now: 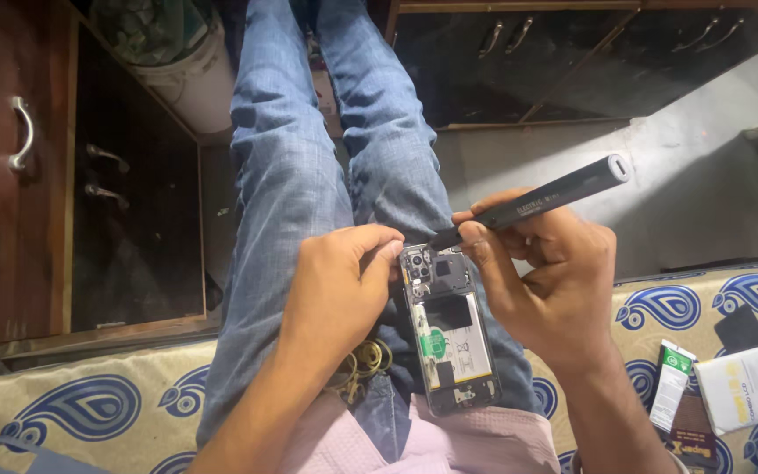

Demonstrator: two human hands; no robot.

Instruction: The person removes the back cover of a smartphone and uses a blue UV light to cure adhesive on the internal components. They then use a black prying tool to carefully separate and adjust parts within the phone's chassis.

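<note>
Head view looks down at an opened smartphone (447, 338) lying on the person's lap over blue jeans (291, 219), back cover off, a pale battery with a green sticker and dark boards around the camera cluster exposed; it looks light, stiff and fragile inside, best gripped by its frame edges. The left hand (344, 285) pinches the phone's top left corner with curled fingers, while the right hand (546, 281) is closed around a dark pen-shaped electric screwdriver (537, 202), its tip at the upper edge.

Paisley-print bed (63, 404) with white box (752, 384), small carton (671, 384)
</note>
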